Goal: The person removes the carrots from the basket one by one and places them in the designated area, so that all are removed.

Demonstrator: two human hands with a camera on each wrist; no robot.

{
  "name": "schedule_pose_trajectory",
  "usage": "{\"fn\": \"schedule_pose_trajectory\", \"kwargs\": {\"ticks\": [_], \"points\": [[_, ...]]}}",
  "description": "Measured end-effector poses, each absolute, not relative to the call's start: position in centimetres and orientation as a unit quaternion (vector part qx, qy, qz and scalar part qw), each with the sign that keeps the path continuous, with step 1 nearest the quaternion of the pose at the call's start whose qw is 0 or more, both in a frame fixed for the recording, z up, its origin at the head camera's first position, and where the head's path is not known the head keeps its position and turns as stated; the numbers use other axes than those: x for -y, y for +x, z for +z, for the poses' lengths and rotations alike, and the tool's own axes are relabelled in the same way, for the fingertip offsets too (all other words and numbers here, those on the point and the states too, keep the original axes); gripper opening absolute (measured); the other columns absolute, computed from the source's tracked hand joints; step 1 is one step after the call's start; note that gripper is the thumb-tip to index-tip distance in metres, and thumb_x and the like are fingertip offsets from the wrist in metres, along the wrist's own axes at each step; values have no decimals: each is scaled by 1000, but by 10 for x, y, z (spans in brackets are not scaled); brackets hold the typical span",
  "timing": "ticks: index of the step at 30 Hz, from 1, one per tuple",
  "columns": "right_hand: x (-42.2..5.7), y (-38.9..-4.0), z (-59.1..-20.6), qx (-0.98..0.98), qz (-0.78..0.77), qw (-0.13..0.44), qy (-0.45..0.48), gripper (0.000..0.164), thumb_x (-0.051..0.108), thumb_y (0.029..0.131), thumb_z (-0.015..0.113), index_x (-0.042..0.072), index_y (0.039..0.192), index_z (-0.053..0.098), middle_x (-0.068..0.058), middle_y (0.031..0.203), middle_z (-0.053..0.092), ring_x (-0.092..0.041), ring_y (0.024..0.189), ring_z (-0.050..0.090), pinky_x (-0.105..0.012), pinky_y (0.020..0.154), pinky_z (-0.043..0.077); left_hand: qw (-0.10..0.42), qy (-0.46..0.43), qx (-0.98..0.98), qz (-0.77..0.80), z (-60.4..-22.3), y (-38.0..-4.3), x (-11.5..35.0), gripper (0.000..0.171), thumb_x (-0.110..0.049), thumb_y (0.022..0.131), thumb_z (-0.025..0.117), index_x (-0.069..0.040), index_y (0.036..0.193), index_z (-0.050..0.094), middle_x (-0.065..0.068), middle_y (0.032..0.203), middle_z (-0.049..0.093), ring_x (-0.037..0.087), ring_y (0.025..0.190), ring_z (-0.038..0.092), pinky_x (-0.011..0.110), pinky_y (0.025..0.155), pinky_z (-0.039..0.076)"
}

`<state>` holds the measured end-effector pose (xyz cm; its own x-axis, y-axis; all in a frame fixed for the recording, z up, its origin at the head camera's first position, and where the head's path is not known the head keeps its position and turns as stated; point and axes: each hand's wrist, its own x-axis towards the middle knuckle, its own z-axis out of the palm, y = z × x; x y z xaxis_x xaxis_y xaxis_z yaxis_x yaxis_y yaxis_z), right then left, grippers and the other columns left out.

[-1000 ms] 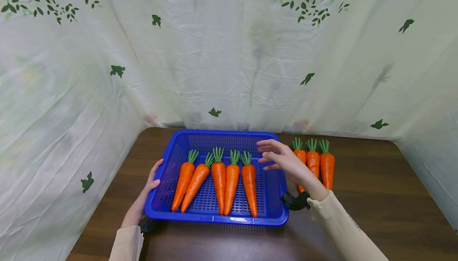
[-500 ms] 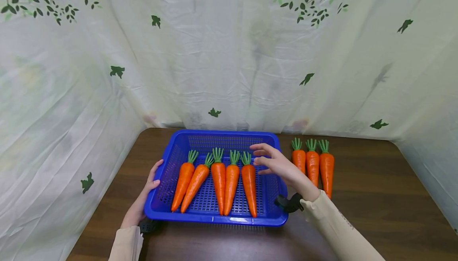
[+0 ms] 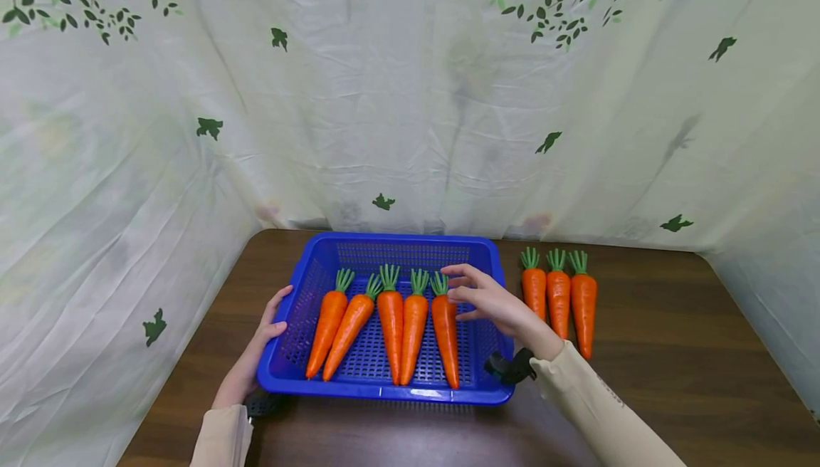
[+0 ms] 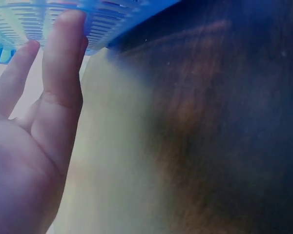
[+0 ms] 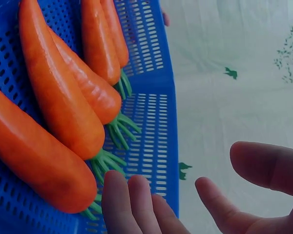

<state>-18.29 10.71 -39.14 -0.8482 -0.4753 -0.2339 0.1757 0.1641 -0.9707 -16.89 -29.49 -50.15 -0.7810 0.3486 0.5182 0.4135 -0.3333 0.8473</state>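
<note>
Several orange carrots with green tops, among them the rightmost carrot [image 3: 445, 342], lie side by side in a blue plastic basket [image 3: 378, 390]. My left hand [image 3: 258, 342] is against the basket's left side; in the left wrist view, extended fingers [image 4: 63, 63] touch its slotted wall. My right hand [image 3: 490, 305] hovers over the basket's right part, beside the rightmost carrot's upper end, fingers apart and lightly bent. From the right wrist, fingertips [image 5: 116, 187] show close to that carrot's green top [image 5: 93, 210], with nothing held. Whether they touch it I cannot tell.
Three more carrots, the middle one [image 3: 559, 300] among them, lie on the brown wooden table [image 3: 679, 339] right of the basket. A pale curtain [image 3: 410, 111] with a leaf print hangs behind the table and at both sides.
My right hand has moved left and slightly down, from the basket's right side to the rightmost carrot. My left hand stays at the basket's left side.
</note>
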Motion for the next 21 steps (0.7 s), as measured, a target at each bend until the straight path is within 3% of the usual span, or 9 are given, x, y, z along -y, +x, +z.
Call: {"fn": "schedule_pose_trajectory", "kwargs": {"ticks": [6, 10, 15, 17, 21], "points": [[-106, -182, -393, -722, -635, 255, -97, 45, 11, 96, 49, 2, 140, 40, -29, 137, 36, -44, 120, 45, -52, 88, 47, 31, -302, 606, -735, -496, -166, 294, 70, 4, 81, 32, -32, 141, 44, -11, 128, 48, 3, 110, 50, 15, 88, 39], [-105, -183, -393, -719, -638, 257, -97, 46, 11, 96, 49, 1, 140, 39, -30, 138, 35, -45, 120, 43, -52, 89, 46, 15, -236, 643, -728, -490, -157, 294, 66, -1, 84, 34, -34, 141, 42, -11, 128, 47, 4, 108, 52, 18, 87, 42], [-105, -183, -393, -716, -641, 259, -94, 46, 11, 96, 49, 1, 140, 37, -30, 139, 33, -45, 122, 42, -53, 90, 45, -78, -105, 695, -707, -475, -140, 294, 56, -17, 95, 35, -35, 148, 26, 2, 138, 27, 10, 109, 51, 29, 85, 47], [-104, -184, -393, -716, -641, 259, -91, 46, 11, 96, 49, 1, 140, 37, -30, 139, 33, -45, 123, 41, -53, 90, 45, -91, -90, 703, -699, -473, -139, 294, 58, -19, 96, 34, -29, 151, 18, 13, 142, 20, 12, 110, 50, 31, 86, 47], [-103, -184, -395, -718, -640, 261, -87, 46, 11, 97, 48, 2, 140, 37, -29, 139, 34, -45, 124, 40, -54, 91, 44, -107, -77, 708, -694, -471, -137, 295, 59, -20, 97, 33, -28, 152, 14, 18, 145, 13, 20, 113, 48, 35, 87, 47]]}}
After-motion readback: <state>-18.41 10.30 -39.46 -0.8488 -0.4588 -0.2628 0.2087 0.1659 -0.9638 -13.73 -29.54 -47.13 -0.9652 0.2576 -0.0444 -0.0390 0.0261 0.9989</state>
